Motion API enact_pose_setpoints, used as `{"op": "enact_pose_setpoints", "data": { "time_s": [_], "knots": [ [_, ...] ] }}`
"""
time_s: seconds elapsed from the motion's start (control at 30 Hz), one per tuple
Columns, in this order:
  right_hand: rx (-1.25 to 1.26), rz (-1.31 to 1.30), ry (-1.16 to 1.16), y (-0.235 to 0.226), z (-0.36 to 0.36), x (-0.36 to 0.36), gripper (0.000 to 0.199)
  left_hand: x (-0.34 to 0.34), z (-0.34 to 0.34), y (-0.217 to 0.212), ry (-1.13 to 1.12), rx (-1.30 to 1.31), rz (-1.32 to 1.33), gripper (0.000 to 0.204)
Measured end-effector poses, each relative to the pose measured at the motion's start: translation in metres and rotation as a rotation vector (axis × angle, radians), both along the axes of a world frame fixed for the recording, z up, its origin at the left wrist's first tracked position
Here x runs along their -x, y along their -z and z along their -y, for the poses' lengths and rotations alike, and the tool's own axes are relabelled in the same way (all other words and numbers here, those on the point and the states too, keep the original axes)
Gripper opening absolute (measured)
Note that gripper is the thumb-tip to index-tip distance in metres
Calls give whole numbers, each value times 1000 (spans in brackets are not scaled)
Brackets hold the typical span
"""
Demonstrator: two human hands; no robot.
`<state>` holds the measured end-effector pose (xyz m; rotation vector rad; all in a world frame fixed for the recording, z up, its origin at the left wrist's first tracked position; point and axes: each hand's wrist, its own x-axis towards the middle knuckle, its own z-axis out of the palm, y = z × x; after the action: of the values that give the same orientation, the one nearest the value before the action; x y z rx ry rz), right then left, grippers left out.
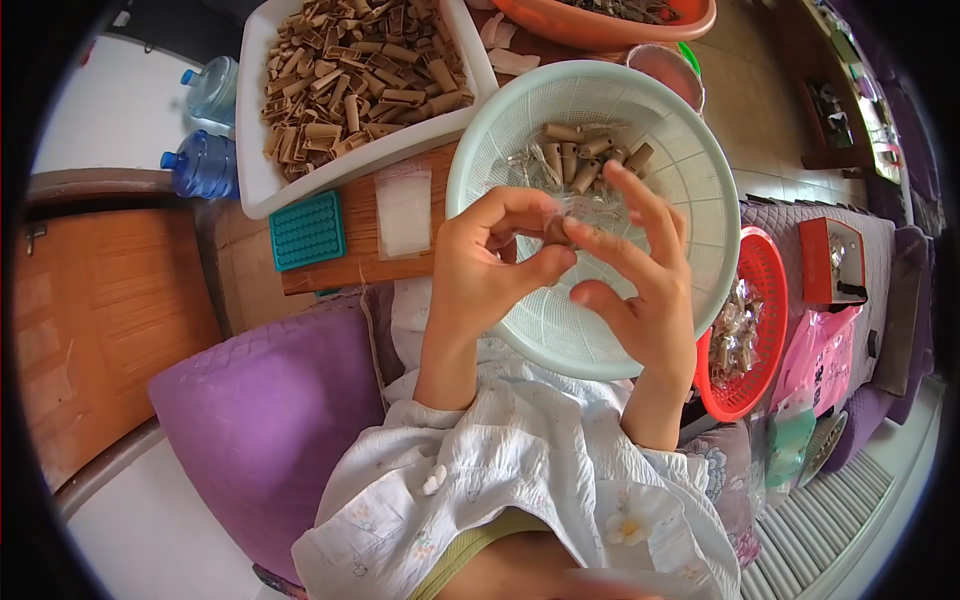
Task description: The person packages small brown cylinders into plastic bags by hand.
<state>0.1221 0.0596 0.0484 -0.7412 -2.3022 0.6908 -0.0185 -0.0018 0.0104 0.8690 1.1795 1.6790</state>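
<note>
Over a pale green mesh basket (pixel 715 300), both my hands meet at a small brown tube piece (pixel 556 233) with crinkled clear plastic film (pixel 592 208) beside it. My left hand (pixel 485 262) is closed, pinching the piece between thumb and fingers. My right hand (pixel 645 278) has its fingers apart; the index fingertip touches the piece, while the thumb stands away from it. Farther back inside the basket lie several brown tubes (pixel 585 178) mixed with clear film. The fingers partly hide the held piece.
A white tub (pixel 255 165) heaped with brown pieces (pixel 360 80) stands at the back left. Near it are a teal gridded tray (pixel 307 231) and clear plastic bags (pixel 404 212). A red basket (pixel 770 330) of film-wrapped pieces sits right; an orange basin (pixel 600 30) is behind.
</note>
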Motion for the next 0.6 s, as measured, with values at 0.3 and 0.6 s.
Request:
{"op": "enact_pose_setpoints", "data": {
  "time_s": [0.3,0.6],
  "knots": [
    [211,-225,-38,22,-2,7,31,-4,-4,3,86,2,173,30],
    [866,-832,51,17,20,21,42,-9,-3,9,34,-200,199,33]
  ]
}}
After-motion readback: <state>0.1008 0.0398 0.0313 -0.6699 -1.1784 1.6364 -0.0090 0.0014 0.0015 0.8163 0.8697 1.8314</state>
